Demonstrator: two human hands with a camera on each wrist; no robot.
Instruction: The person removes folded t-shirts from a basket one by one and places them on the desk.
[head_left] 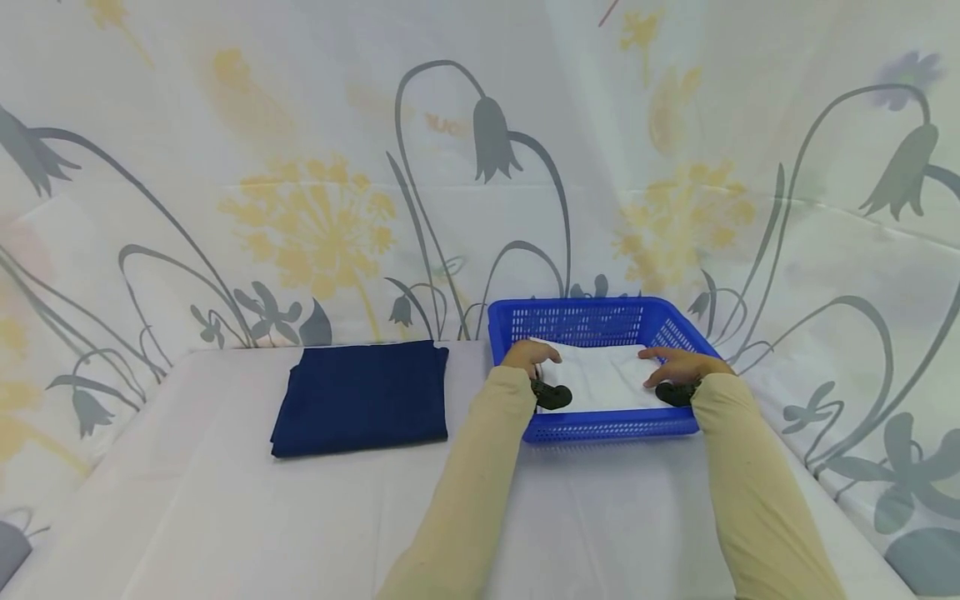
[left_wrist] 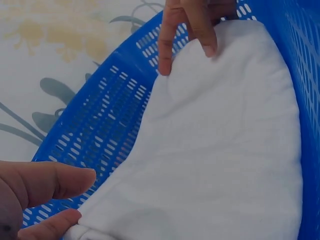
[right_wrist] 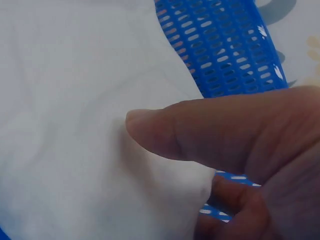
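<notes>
A folded white cloth (head_left: 600, 379) lies inside a blue plastic basket (head_left: 611, 427), filling much of its width. At the cloth's left end is my left hand (head_left: 527, 357), its digits spread apart; in the left wrist view one fingertip (left_wrist: 72, 216) touches the cloth's edge and another digit is raised above it. My right hand (head_left: 684, 367) is at the right end. In the right wrist view its thumb (right_wrist: 165, 132) extends over the cloth's top, casting a shadow, while other fingers sit by the edge, partly hidden.
A folded navy blue cloth (head_left: 363, 398) lies on the white-covered table (head_left: 300, 517), left of the basket. Behind the table hangs a pale curtain (head_left: 330, 108) with grey and yellow flowers. The basket's perforated walls surround both hands.
</notes>
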